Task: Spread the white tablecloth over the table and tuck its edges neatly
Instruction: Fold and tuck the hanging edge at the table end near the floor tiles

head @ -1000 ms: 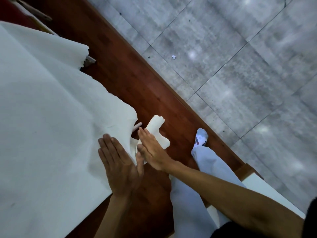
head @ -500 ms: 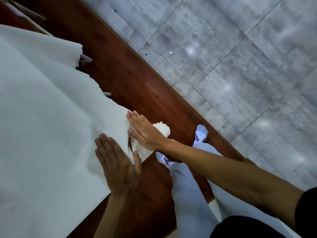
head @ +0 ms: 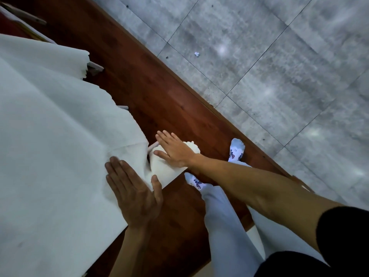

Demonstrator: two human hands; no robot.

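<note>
The white tablecloth (head: 56, 140) covers the table across the left half of the view. Its near corner hangs down over the table corner as a folded flap (head: 165, 170). My left hand (head: 133, 190) lies flat on the cloth at the table's corner, fingers straight, thumb at the fold. My right hand (head: 173, 150) presses flat with straight fingers on the hanging flap, just right of the corner. A thin white bar (head: 152, 145) of the table frame shows beside the flap.
A red-brown wooden platform (head: 159, 86) runs diagonally under the table. Grey floor tiles (head: 269, 66) fill the right. My legs in pale trousers and patterned socks (head: 235, 150) stand on the platform. More cloth (head: 65, 58) hangs bunched at the far edge.
My right hand has slid from the corner's top edge down onto the hanging flap, flattening it. The left hand stays pressed on the cloth. My feet have shifted.
</note>
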